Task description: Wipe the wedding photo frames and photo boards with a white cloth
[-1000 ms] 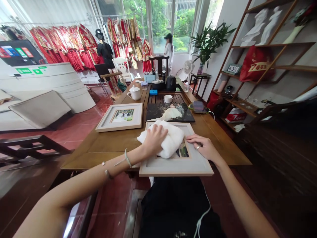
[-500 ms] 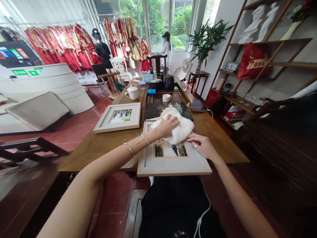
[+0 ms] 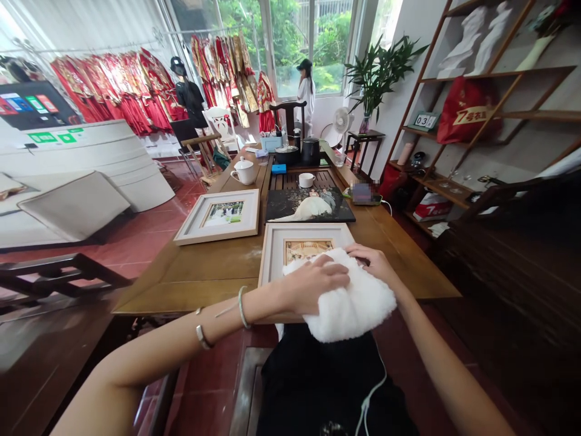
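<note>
A pale wooden picture frame [image 3: 276, 248] lies at the near edge of the wooden table [image 3: 213, 266]. My left hand [image 3: 313, 284] presses flat on a fluffy white cloth [image 3: 354, 303] that covers the frame's near right part and hangs over the table edge. My right hand [image 3: 374, 263] rests on the frame's right side, partly hidden behind the cloth, fingers stretched out. The top of the photo shows above the cloth.
A second light frame [image 3: 220, 216] lies to the left, a dark frame [image 3: 308, 206] behind. Further back stand a white teapot [image 3: 245, 171], a cup [image 3: 307, 180], a kettle [image 3: 312, 151] and a phone [image 3: 363, 194]. Shelves [image 3: 476, 121] at right; a person [image 3: 306, 91] stands by the window.
My left hand has dragged the cloth from the frame's far edge toward me to its near right corner. My right hand has stayed on the frame's right side.
</note>
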`<action>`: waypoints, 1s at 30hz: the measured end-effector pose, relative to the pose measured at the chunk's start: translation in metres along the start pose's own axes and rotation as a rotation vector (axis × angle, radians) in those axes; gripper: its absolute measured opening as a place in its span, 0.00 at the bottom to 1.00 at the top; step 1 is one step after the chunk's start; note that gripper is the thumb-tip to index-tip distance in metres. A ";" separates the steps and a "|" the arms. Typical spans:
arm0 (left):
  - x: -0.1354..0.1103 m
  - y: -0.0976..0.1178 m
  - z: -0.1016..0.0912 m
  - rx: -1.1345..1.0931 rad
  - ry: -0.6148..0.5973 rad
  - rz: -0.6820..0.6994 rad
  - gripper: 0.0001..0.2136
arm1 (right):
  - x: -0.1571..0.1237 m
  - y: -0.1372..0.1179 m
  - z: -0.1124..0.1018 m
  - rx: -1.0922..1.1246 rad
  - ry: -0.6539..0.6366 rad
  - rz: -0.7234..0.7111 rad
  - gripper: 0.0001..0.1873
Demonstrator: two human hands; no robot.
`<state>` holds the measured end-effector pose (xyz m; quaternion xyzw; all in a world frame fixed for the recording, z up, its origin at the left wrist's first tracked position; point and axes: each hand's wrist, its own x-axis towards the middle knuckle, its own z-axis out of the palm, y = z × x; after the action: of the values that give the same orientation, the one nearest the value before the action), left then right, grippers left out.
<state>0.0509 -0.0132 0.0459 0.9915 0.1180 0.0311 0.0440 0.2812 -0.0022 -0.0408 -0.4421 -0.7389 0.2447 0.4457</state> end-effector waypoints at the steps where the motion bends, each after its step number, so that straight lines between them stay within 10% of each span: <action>1: 0.000 0.005 -0.002 0.008 -0.001 0.015 0.11 | 0.000 0.000 0.000 -0.004 -0.002 -0.001 0.09; 6: -0.016 0.034 -0.018 0.059 -0.094 -0.083 0.14 | -0.002 -0.001 0.003 -0.046 0.045 0.021 0.16; 15: -0.069 0.066 -0.029 0.104 -0.297 -0.679 0.27 | -0.003 0.001 0.005 -0.035 0.064 0.003 0.17; 30: -0.048 -0.039 0.006 0.291 0.077 -0.793 0.22 | -0.003 0.002 0.004 -0.035 0.063 -0.030 0.15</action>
<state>-0.0038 0.0125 0.0343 0.8633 0.4951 0.0317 -0.0925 0.2793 -0.0035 -0.0452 -0.4460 -0.7352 0.2112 0.4646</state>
